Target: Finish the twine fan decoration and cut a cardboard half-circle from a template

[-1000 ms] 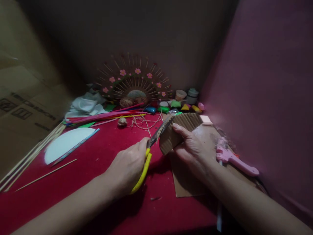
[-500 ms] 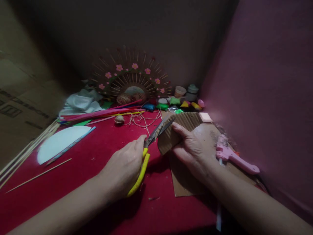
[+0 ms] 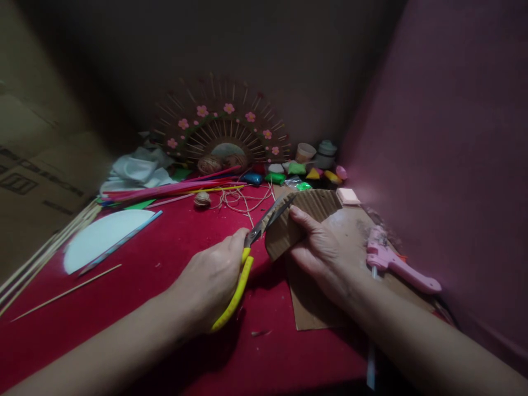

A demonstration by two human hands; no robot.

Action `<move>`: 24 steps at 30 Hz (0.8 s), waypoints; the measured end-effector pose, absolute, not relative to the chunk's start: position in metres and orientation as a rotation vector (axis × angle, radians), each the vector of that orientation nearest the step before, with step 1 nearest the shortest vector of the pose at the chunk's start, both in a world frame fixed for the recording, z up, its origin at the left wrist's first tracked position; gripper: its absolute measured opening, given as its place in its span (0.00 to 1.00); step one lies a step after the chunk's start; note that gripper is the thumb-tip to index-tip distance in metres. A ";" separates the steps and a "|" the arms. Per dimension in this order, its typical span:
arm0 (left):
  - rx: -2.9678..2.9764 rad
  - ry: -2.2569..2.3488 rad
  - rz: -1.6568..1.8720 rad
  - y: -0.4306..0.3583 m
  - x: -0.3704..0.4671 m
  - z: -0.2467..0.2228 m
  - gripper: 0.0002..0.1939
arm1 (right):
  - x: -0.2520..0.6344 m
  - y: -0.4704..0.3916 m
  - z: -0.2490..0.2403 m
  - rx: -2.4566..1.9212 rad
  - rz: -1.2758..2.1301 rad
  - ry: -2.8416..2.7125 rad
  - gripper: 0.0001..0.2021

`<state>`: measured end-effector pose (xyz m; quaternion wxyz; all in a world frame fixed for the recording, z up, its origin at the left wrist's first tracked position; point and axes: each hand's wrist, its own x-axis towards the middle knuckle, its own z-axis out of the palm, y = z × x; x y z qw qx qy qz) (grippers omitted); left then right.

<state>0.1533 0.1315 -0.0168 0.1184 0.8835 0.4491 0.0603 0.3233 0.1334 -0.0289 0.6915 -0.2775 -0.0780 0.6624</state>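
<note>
My left hand (image 3: pixel 212 278) is closed round the yellow handles of a pair of scissors (image 3: pixel 237 302). Their dark blades reach up and right, lying along the curved edge of a brown corrugated cardboard piece (image 3: pixel 284 234). That piece is gripped in my right hand (image 3: pixel 319 250), thumb on its ridged face and the other fingers hidden behind it. The cardboard is held tilted above the red table. Beneath my right hand lies a flat cardboard sheet (image 3: pixel 307 308).
A pink glue gun (image 3: pixel 388 261) with a clear stick lies at the right. Leftward are a white half-round piece (image 3: pixel 103 236), a pencil (image 3: pixel 124 242) and a thin stick (image 3: pixel 70 291). Behind stand a flowered fan (image 3: pixel 229 113), twine (image 3: pixel 202 199), pipe cleaners (image 3: pixel 173 190) and clay packets (image 3: pixel 274 177).
The scissor handles have come slightly apart or shifted a little, with the blades still at the cardboard's curved edge. The whole view has moved slightly; both hands keep their holds.
</note>
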 end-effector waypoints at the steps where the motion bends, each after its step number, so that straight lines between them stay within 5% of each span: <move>1: 2.586 1.306 0.177 0.132 0.153 -0.017 0.20 | 0.323 0.134 -0.029 -0.621 1.478 -0.171 0.16; 24: 2.706 1.339 0.064 0.133 0.145 -0.027 0.18 | 0.321 0.131 -0.028 -0.707 1.426 -0.166 0.11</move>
